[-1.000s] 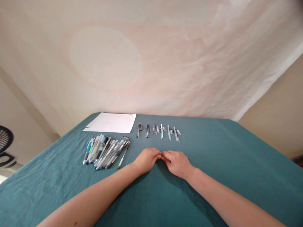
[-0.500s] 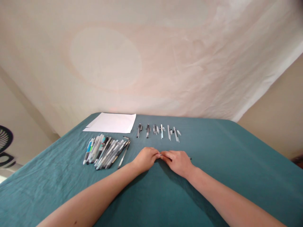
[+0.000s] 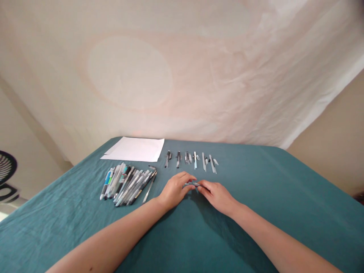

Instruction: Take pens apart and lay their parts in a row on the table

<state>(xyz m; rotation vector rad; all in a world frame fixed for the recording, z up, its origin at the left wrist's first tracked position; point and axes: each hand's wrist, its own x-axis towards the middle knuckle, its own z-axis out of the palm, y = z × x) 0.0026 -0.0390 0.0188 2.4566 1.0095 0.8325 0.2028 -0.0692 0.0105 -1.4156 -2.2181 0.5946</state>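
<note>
A slim pen [image 3: 195,184], clear and greyish, lies level between my two hands above the cloth. Around its left end curl the fingers and thumb of my left hand [image 3: 175,190], with a small gap in which the pen shows. My right hand [image 3: 218,196] pinches the other end between thumb and fingers. Much of the pen is covered by the hands, so I cannot make out its tip. Beyond the hands lies a row of pens taken apart, including clear barrels [image 3: 204,162] and a light blue barrel [image 3: 195,160], with small caps beside them.
Left of my left hand is a heap of pens [image 3: 127,185], with one thin pen [image 3: 149,187] along its right side. White paper sheets [image 3: 136,149] lie at the back left of the green cloth [image 3: 284,204]. A black fan [image 3: 6,168] stands at the far left.
My hands have drawn slightly apart, and the left fingers have loosened from a tight pinch. More of the pen shows between them. The view has shifted a little.
</note>
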